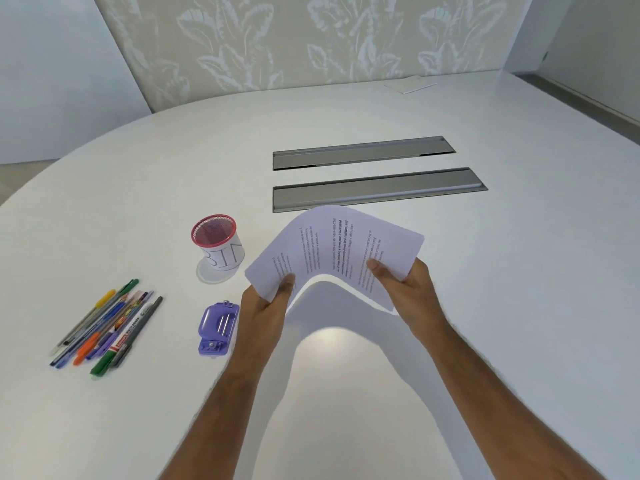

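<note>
Gripping printed sheets (pixel 332 251) (bowed upward): left hand (pixel 265 306), right hand (pixel 403 285), thumbs on top.

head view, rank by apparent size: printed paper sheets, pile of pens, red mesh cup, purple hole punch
1. white printed paper sheets
2. pile of coloured pens
3. red mesh cup, purple plastic hole punch: alike, unranked
</note>
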Demonstrator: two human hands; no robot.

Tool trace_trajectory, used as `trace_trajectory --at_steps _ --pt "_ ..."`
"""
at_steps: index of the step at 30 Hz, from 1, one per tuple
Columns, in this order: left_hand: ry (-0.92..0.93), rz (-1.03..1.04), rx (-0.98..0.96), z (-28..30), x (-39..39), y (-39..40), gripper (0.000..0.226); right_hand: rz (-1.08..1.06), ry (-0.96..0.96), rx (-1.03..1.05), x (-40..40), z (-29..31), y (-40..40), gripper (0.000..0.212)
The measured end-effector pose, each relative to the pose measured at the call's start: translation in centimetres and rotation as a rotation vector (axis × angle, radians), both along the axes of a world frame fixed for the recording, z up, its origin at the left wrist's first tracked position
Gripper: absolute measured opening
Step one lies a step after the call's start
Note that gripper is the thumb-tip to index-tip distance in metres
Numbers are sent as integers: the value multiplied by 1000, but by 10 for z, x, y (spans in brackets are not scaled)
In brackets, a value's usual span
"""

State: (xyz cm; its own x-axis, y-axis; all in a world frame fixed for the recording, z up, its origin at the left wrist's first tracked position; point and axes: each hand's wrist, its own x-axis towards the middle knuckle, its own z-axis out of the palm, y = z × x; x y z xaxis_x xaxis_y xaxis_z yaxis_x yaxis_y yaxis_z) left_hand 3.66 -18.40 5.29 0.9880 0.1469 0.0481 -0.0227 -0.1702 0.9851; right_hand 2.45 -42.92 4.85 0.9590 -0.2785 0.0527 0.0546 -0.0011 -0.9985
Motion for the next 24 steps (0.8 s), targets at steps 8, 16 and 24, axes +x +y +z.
trace_trajectory --at_steps 8,16,24 --pt "13 -8 2 3 -2 2 16 -32 23 -56 -5 -12 4 21" --pt "56 49 -12 10 0 9 21 -79 -20 -70 -6 0 -4 22" --pt "-2 -63 -254 24 4 18 33 -237 -139 -145 3 24 -20 36"
